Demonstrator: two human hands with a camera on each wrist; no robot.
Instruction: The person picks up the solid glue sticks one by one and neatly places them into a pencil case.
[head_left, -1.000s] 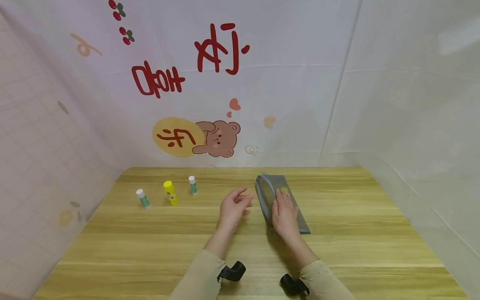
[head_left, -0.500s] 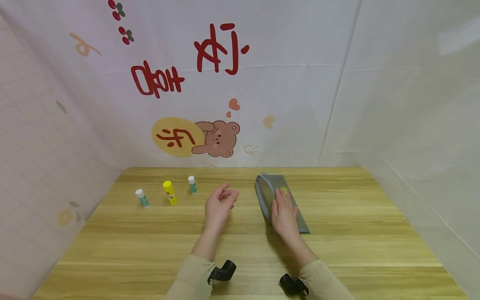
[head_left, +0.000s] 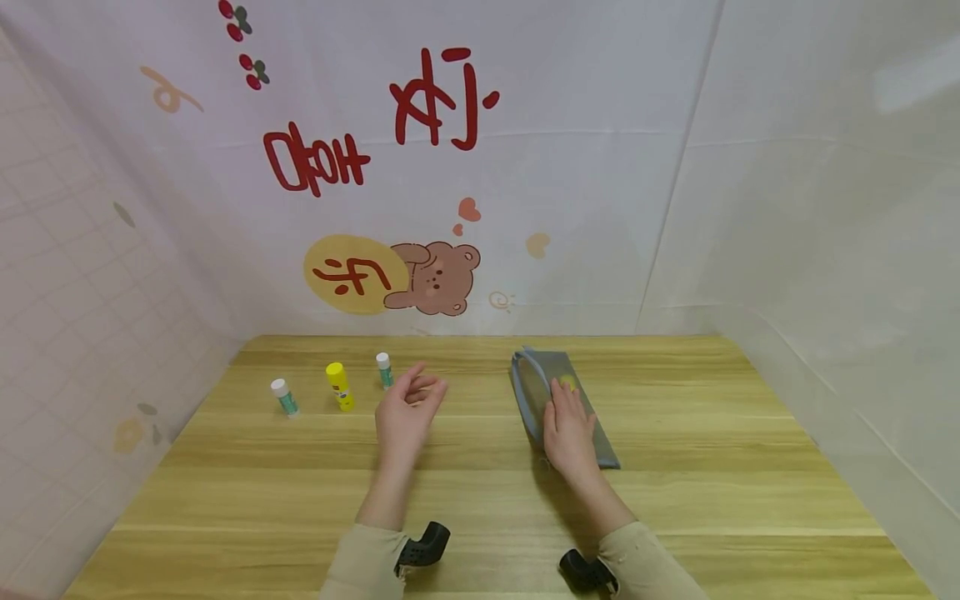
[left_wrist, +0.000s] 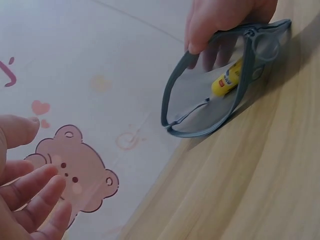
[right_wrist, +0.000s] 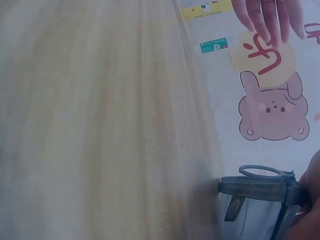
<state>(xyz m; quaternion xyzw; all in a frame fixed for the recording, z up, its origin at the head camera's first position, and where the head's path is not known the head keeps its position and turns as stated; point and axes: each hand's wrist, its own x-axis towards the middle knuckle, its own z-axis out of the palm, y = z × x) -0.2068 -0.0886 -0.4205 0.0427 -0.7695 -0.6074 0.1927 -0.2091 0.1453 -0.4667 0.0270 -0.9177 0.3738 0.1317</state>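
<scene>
A grey mesh zipper pouch lies on the table right of centre, its zipped mouth gaping toward the left. My right hand holds the pouch by its upper rim, fingers spread along the mesh. Inside, a yellow glue stick shows through the mouth in the left wrist view. My left hand hovers over the table with fingers loosely bent and nothing in them. It is nearest a white-capped green glue stick. Farther left stand a yellow glue stick and another white-capped green glue stick.
The wooden table meets a white printed cloth at its back and sides. Black wrist mounts stick out from both sleeves.
My left hand has moved left, away from the pouch and toward the standing glue sticks. The right hand and the pouch have stayed in place.
</scene>
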